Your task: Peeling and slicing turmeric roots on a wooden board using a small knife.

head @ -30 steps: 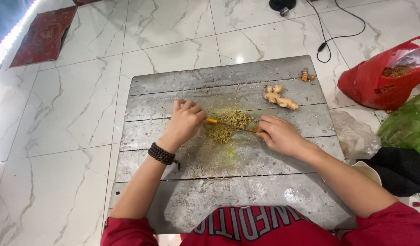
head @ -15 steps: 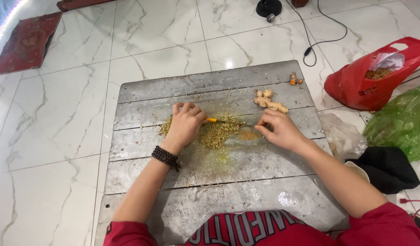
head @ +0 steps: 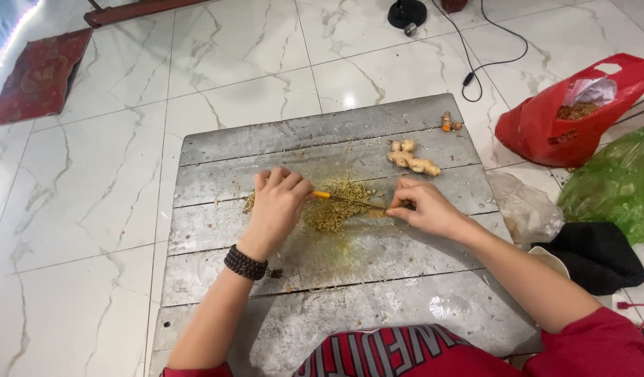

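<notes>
The knife (head: pixel 350 201) lies flat across the middle of the board (head: pixel 217 143), its long axis running left to right, about parallel to the board's far edge; the orange handle end sits under the left hand (head: pixel 276 206), the blade tip under the right hand (head: pixel 423 208). The left hand is closed over the handle, fingers curled down, so only a short orange stub shows past the knuckles; the right hand pinches or presses the tip end with bent fingertips, though I cannot tell exactly how tightly. Between the two hands, under the blade, sits the heap of chopped bits (head: pixel 336 209), yellowish-green, spread a little toward the near edge; both hands are about equally near it, one on each side. A ginger root (head: pixel 412 159) lies toward the far right corner, well apart from the blade; a small orange piece (head: pixel 447 124) sits at the far edge beyond it. Off the board to the right lie a red bag (head: pixel 559 132), a green bag (head: pixel 615 181) and a clear bag (head: pixel 521 209); a bead bracelet (head: pixel 245 263) circles the left wrist.
</notes>
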